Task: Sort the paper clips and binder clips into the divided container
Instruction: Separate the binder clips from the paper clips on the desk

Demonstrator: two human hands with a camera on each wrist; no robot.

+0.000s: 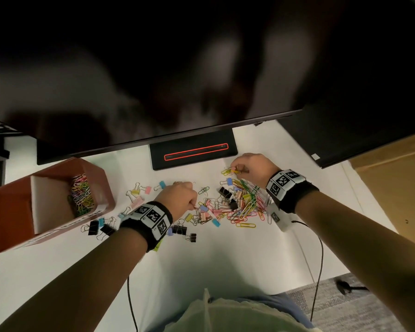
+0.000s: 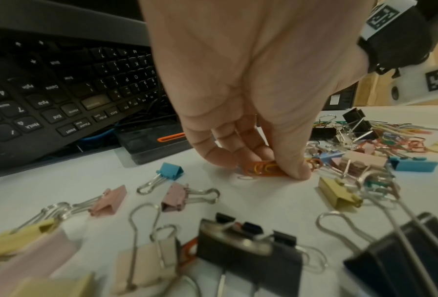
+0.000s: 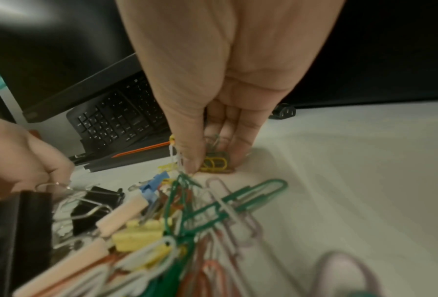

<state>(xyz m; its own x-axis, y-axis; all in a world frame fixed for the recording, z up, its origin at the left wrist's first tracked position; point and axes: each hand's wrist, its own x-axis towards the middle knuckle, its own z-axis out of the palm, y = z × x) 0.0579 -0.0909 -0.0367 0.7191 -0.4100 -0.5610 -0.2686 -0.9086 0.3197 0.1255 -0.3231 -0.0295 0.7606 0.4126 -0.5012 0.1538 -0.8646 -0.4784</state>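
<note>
A heap of coloured paper clips [image 1: 246, 204] and binder clips [image 1: 225, 193] lies mid-table. My left hand [image 1: 181, 196] is at the heap's left side, its thumb and fingers pinching orange and yellow paper clips [image 2: 263, 168] against the table. My right hand [image 1: 249, 165] is at the heap's far edge and pinches a small bunch of yellow paper clips [image 3: 214, 163]. The red divided container [image 1: 0, 200] stands at the left. Its far compartment holds coloured paper clips [image 1: 80, 195]; the near compartment looks empty.
A black monitor [image 1: 153, 68] overhangs the table's far side, its stand base [image 1: 193, 149] just beyond the hands. A black keyboard [image 2: 47, 90] sits under it. Loose binder clips [image 1: 137, 191] lie between container and heap. Cables [image 1: 319, 248] trail off the near edge.
</note>
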